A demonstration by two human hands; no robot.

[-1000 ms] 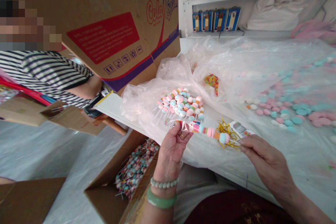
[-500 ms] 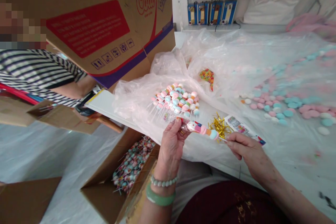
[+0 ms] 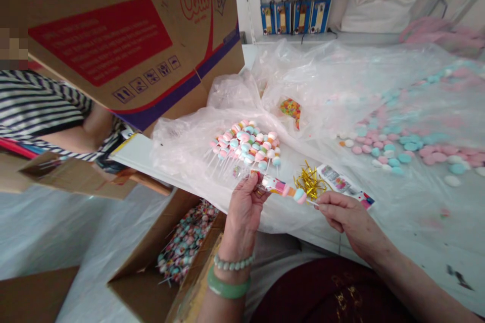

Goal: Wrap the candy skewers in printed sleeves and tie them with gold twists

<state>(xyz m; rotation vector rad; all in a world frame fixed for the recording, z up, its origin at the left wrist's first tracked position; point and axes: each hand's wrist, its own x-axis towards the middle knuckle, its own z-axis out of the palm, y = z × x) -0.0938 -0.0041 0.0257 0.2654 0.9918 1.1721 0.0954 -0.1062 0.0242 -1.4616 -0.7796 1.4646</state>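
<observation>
the candy skewer [image 3: 300, 196] is just nearside of the gold ties [image 3: 310, 180]; fewer sweets show bare than a second ago, so sleeving seems well along. left of the ties, the left hand [image 3: 246, 204] pinches the printed wrapper [image 3: 273, 184]; nearside-right, the right hand's [image 3: 346, 217] fingers grip the skewer's stick [image 3: 312, 203].

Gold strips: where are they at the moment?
In the head view, right of centre, the gold strips lie just beyond the right hand, beside the printed packaging.

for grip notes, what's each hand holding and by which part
The right hand holds a candy skewer by its stick; the left hand pinches its wrapper toward the far end.
</observation>
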